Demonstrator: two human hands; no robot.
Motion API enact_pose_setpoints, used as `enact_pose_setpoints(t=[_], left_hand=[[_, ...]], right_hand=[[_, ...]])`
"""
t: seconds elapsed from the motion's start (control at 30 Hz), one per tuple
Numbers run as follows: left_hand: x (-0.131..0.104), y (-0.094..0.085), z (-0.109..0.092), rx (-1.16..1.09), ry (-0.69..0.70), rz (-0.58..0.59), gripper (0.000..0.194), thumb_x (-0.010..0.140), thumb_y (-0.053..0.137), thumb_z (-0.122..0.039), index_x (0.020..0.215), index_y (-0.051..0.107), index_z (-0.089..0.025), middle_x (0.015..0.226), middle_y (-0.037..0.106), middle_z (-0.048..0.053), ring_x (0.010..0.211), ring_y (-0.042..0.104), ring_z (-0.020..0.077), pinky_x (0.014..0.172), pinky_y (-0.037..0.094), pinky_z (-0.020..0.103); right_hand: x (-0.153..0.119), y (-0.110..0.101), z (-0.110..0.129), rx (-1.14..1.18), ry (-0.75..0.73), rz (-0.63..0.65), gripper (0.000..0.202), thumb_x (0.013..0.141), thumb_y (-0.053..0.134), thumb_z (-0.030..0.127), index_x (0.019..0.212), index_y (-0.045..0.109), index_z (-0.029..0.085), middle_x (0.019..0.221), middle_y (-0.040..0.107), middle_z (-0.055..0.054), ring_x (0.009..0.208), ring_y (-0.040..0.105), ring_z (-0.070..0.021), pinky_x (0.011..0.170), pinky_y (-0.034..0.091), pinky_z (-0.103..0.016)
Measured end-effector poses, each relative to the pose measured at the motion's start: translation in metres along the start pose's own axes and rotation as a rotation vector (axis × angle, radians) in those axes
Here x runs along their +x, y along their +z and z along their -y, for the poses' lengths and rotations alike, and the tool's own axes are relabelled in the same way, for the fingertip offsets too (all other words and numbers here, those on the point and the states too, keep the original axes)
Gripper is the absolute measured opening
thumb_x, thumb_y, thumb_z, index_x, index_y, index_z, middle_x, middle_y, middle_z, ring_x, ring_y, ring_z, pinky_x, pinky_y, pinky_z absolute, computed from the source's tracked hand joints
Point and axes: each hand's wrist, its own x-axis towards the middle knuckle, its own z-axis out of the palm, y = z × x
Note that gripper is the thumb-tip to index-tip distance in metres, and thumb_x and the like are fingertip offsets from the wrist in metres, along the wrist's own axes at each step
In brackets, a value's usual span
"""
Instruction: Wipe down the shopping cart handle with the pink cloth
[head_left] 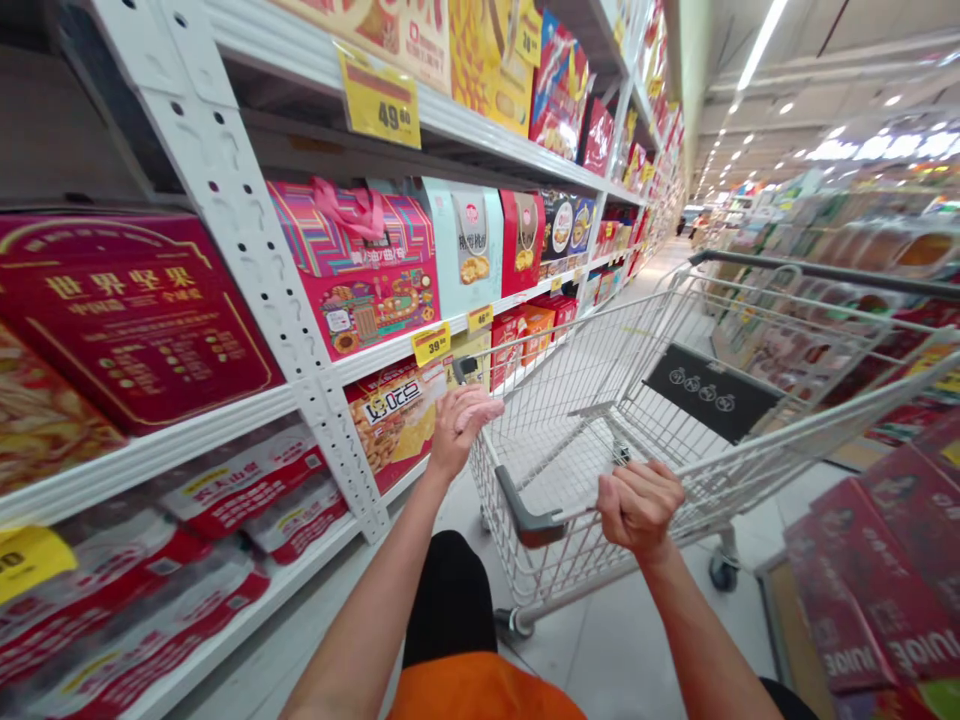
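A wire shopping cart point(555, 580) stands in front of me, its mesh basket holding no goods. My left hand point(454, 425) is closed on a folded pink cloth point(480, 408) at the cart's near left corner, just below a dark corner cap. Whether its fingers also touch the rim I cannot tell. My right hand point(641, 505) is curled in a fist round the top rail of the near side, right of the grey plastic corner bumper point(521, 515). At the cart's far right runs its dark handlebar point(825, 272).
White shelving point(259, 250) lines the left side, stacked with gift boxes, such as a pink patterned box point(367, 270), and packs of bottles point(247, 480). Yellow price tags point(382, 100) hang on its edges. Red cartons point(877, 560) are piled at the right. An aisle point(656, 265) runs ahead.
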Motion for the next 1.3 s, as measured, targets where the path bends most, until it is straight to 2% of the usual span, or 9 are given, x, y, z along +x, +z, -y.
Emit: enact_pose_setpoints(t=[0.17,0.3,0.4,0.5,0.8,1.0,1.1,1.2,1.3], left_hand=[[-0.026,0.019,-0.036,-0.05,0.163,0.121,0.027,0.095,0.056,-0.043,0.094,0.08,-0.031,0.097,0.076,0.005,0.103,0.061,0.026,0.105,0.039,0.046],[-0.05,0.031,-0.06,-0.016,0.214,0.186,0.027,0.095,0.055,-0.042,0.109,0.077,-0.032,0.107,0.075,0.006,0.108,0.059,0.0265,0.104,0.041,0.046],[-0.05,0.036,-0.056,0.001,0.267,0.261,0.032,0.095,0.056,-0.047,0.118,0.074,-0.033,0.113,0.075,0.005,0.11,0.06,0.0263,0.108,0.039,0.046],[-0.04,0.04,-0.039,0.025,0.272,0.244,0.035,0.096,0.056,-0.049,0.121,0.072,-0.031,0.116,0.074,0.006,0.113,0.058,0.0261,0.11,0.037,0.045],[-0.001,0.032,0.026,0.358,0.316,-0.034,0.049,0.095,0.051,-0.061,0.124,0.07,-0.027,0.124,0.066,0.01,0.12,0.053,0.0263,0.109,0.038,0.044],[0.036,0.02,0.07,0.318,0.064,-0.194,0.064,0.093,0.04,-0.072,0.112,0.072,-0.02,0.115,0.066,0.01,0.115,0.057,0.0251,0.108,0.041,0.044],[0.027,0.038,0.072,0.206,-0.053,-0.389,0.063,0.094,0.04,-0.072,0.108,0.071,-0.019,0.113,0.065,0.01,0.113,0.059,0.023,0.106,0.044,0.04],[0.0,0.072,0.056,0.204,-0.061,-0.647,0.052,0.098,0.044,-0.063,0.114,0.068,-0.02,0.116,0.063,0.01,0.117,0.056,0.0215,0.108,0.041,0.039],[-0.033,0.106,0.031,0.229,0.006,-0.736,0.044,0.1,0.045,-0.056,0.118,0.065,-0.021,0.117,0.06,0.01,0.119,0.053,0.0209,0.108,0.041,0.039]], right_hand=[[-0.003,-0.014,-0.006,0.025,0.128,0.037,0.038,0.089,0.05,0.014,0.053,0.037,0.021,0.047,0.04,0.006,0.051,0.035,-0.0099,0.065,0.027,-0.032],[0.008,-0.03,0.036,0.115,0.258,0.195,0.027,0.098,0.037,0.026,0.084,0.059,0.019,0.079,0.068,-0.002,0.074,0.06,-0.0147,0.085,0.037,-0.036],[0.015,-0.029,0.076,-0.032,0.307,0.297,0.02,0.096,0.052,0.034,0.099,0.062,0.017,0.081,0.07,-0.003,0.073,0.062,-0.0158,0.083,0.038,-0.035],[0.011,-0.02,0.091,-0.28,0.312,0.261,0.024,0.093,0.062,0.035,0.102,0.064,0.013,0.07,0.066,-0.003,0.064,0.056,-0.0159,0.073,0.038,-0.034],[-0.006,-0.02,0.051,-0.359,0.222,0.109,0.014,0.091,0.065,0.027,0.08,0.062,0.018,0.054,0.055,0.003,0.054,0.046,-0.0113,0.063,0.035,-0.03],[-0.015,-0.024,0.034,-0.387,0.209,0.092,0.017,0.091,0.063,0.022,0.074,0.059,0.02,0.052,0.051,0.004,0.054,0.042,-0.0123,0.063,0.035,-0.03],[-0.019,-0.025,0.028,-0.389,0.221,0.07,0.023,0.09,0.062,0.019,0.069,0.054,0.022,0.05,0.045,0.005,0.053,0.039,-0.0129,0.063,0.034,-0.03],[-0.019,-0.026,0.025,-0.38,0.233,0.061,0.027,0.089,0.061,0.016,0.066,0.05,0.022,0.049,0.043,0.005,0.053,0.037,-0.0125,0.064,0.035,-0.029],[-0.019,-0.027,0.023,-0.367,0.243,0.053,0.028,0.089,0.061,0.014,0.065,0.048,0.022,0.049,0.042,0.005,0.054,0.037,-0.0123,0.064,0.035,-0.03]])
